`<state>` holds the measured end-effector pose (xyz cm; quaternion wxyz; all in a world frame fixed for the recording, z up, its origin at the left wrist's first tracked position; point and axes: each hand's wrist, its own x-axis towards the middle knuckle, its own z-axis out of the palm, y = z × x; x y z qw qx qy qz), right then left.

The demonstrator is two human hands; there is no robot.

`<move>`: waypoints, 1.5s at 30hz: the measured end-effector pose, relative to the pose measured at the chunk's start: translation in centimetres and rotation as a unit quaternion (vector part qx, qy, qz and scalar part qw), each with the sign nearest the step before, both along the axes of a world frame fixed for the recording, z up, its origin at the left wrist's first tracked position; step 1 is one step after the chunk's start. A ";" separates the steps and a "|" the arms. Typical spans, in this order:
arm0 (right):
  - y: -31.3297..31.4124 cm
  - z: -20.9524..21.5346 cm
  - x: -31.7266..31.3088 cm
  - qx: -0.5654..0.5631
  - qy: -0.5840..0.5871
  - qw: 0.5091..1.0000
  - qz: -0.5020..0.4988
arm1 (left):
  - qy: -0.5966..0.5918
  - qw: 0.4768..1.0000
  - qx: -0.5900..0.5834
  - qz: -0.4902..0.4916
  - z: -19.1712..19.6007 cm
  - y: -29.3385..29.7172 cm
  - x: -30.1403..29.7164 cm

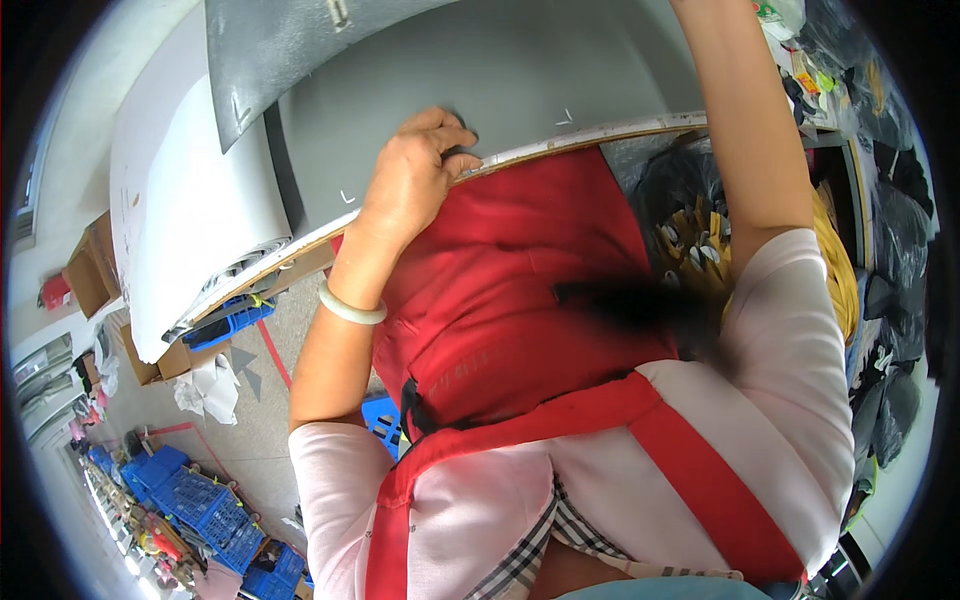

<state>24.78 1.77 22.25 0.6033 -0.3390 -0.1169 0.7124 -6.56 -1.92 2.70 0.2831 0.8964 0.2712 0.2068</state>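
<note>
My left hand (418,170), with a pale bangle on its wrist, rests at the near edge of the worktable (590,132). Its fingers are curled in towards the thumb over a dark grey sheet (400,90) that covers the tabletop. A dark patch shows at the fingertips; whether it is a small thing or a shadow I cannot make out. White corner marks show on the sheet near the edge. My right forearm (750,110) reaches forward over the table's right side, and its hand lies beyond the upper rim. A shiny grey panel (270,60) rises over the far left.
A large white sheet (190,200) with curled layers lies at the table's left end. Cardboard boxes (92,262) and blue crates (205,510) stand on the floor to the left. At right are a bag of yellowish pieces (695,240) and black plastic bags (900,300).
</note>
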 end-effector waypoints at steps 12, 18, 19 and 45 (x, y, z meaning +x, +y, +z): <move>-1.7 -5.5 0.8 0.184 -0.232 0.943 -0.150 | 0.012 0.996 0.071 -0.060 0.8 -0.4 0.9; -0.9 -5.9 2.3 0.179 -0.208 0.943 -0.188 | -0.016 0.974 0.166 -0.155 -0.4 -1.5 10.8; -0.7 -6.2 3.4 0.182 -0.210 0.942 -0.188 | -0.027 0.968 0.190 -0.163 -0.7 -2.1 12.9; -8.4 -7.7 9.3 0.192 -0.192 0.885 -0.378 | 0.024 0.915 0.104 0.389 4.8 22.5 -5.6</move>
